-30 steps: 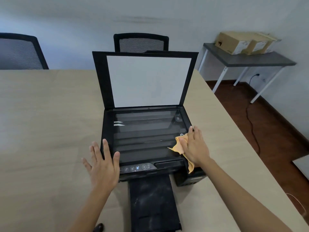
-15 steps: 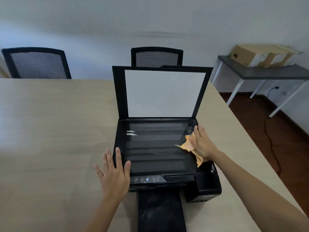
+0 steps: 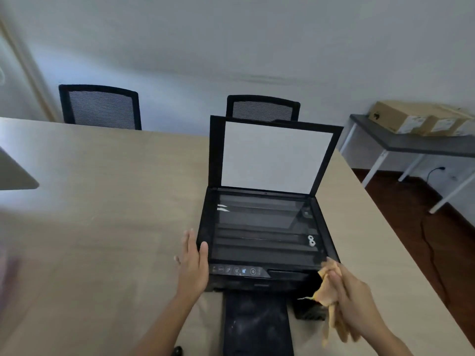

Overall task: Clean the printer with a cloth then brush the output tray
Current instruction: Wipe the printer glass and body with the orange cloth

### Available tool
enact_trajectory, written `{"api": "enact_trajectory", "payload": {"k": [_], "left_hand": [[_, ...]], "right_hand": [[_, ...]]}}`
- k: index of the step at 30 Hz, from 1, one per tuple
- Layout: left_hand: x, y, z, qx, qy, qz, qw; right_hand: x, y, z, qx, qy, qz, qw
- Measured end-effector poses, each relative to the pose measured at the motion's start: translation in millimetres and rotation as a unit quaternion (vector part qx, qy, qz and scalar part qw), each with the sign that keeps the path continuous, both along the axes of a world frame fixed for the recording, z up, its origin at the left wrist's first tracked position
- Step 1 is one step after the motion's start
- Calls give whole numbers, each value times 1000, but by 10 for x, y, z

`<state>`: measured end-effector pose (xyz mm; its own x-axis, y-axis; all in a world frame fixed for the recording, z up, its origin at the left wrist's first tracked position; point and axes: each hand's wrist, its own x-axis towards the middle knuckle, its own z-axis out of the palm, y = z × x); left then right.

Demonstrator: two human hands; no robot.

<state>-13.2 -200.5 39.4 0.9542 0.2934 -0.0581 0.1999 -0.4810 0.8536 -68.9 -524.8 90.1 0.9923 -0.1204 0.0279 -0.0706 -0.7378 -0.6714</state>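
A black printer (image 3: 262,237) stands on the beige table (image 3: 102,214) with its scanner lid (image 3: 276,156) raised and the glass bare. Its dusty black output tray (image 3: 257,325) sticks out toward me. My left hand (image 3: 192,263) lies flat against the printer's front left corner, fingers straight. My right hand (image 3: 347,296) grips a crumpled yellow cloth (image 3: 327,291) just off the printer's front right corner, lifted clear of the glass.
Two black mesh chairs (image 3: 100,106) (image 3: 263,107) stand behind the table. A grey side table (image 3: 411,145) at the right carries cardboard boxes (image 3: 416,119). A black cable (image 3: 431,247) runs across the dark floor. A grey object (image 3: 15,170) pokes in at the left edge.
My right hand has pulled the cloth off the glass's right side toward me, past the front right corner. The camera has tilted up and left. My left hand stays at the printer's left corner.
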Motion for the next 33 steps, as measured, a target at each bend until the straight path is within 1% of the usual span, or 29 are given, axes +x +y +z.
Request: {"api": "enact_trajectory", "payload": {"k": [2, 4, 5, 6, 7, 8, 9, 10, 11, 12, 14, 15, 16, 17, 18, 19, 20, 21, 22, 23, 24, 25, 26, 27, 28, 29, 30, 32, 33], "left_hand": [[-217, -33, 96, -41, -49, 15, 998], [-475, -86, 218, -104, -74, 11, 992], [-592, -133, 327, -153, -60, -6, 986], [-697, -145, 460, -227, -21, -31, 973], [-770, -164, 568, -326, 27, -61, 943], [-823, -165, 630, -439, 73, -84, 892], [-874, -119, 647, -548, 109, -75, 826], [-918, -65, 649, -617, 134, -44, 774], [-954, -25, 651, -665, 145, -21, 732], [-997, 23, 645, -689, 148, -2, 710], [-1082, 98, 568, -702, 154, 35, 695], [-1105, 155, 467, -717, 154, 58, 677], [-1113, 205, 407, -724, 147, 77, 669], [-1096, 264, 289, -701, 137, 129, 688], [-1066, 308, 197, -649, 125, 183, 728], [-1016, 342, 135, -569, 93, 234, 783], [-954, 354, 143, -474, 41, 266, 838], [-862, 357, 180, -373, -16, 256, 892], [-762, 354, 202, -285, -72, 212, 932], [-618, 321, 186, -229, -106, 141, 957], [-471, 241, 176, -181, -116, 59, 975], [-305, 175, 20, -107, -105, -33, 988], [-145, 110, -35, -13, -78, -101, 992], [-7, 78, -142, 93, -51, -121, 987], [131, 42, -158, 155, -13, -127, 980], [243, 29, -140, 174, 22, -120, 977], [335, 38, -101, 167, 55, -113, 978], [544, 67, -46, 131, 101, -98, 981], [664, 78, 1, 106, 115, -88, 984]], "right_hand": [[-139, 356, 244, 48, -55, 13, 997], [-238, 801, 386, 125, -62, 58, 989], [-263, 1012, 423, 156, -58, 90, 982], [-279, 1234, 428, 175, -49, 120, 976], [-291, 1432, 412, 186, -39, 149, 970], [-301, 1610, 386, 192, -28, 175, 965], [-309, 1789, 329, 186, -10, 206, 961], [-325, 1943, 266, 168, 11, 240, 956], [-348, 2067, 224, 147, 34, 275, 949], [-371, 2156, 195, 129, 61, 311, 940], [-392, 2209, 159, 138, 88, 347, 923], [-386, 2165, 158, 161, 82, 334, 925], [-366, 2095, 162, 183, 70, 302, 933], [-324, 1996, 157, 199, 54, 255, 945], [-274, 1851, 169, 202, 28, 198, 959], [-207, 1697, 169, 185, 0, 137, 973], [-139, 1497, 161, 149, -28, 71, 986], [-74, 1308, 159, 104, -48, 12, 993], [-5, 1102, 141, 60, -54, -43, 996], [77, 883, 97, 19, -52, -80, 995], [150, 663, 45, -21, -39, -106, 993], [214, 464, -20, -60, -10, -129, 990], [275, 277, -109, -98, 21, -148, 984], [339, 108, -220, -126, 50, -157, 978], [405, -33, -327, -136, 77, -166, 974], [457, -95, -386, -126, 101, -169, 972], [493, -94, -405, -111, 120, -167, 972], [538, -17, -402, -84, 139, -168, 972], [557, 10, -410, -74, 134, -174, 973]]}}
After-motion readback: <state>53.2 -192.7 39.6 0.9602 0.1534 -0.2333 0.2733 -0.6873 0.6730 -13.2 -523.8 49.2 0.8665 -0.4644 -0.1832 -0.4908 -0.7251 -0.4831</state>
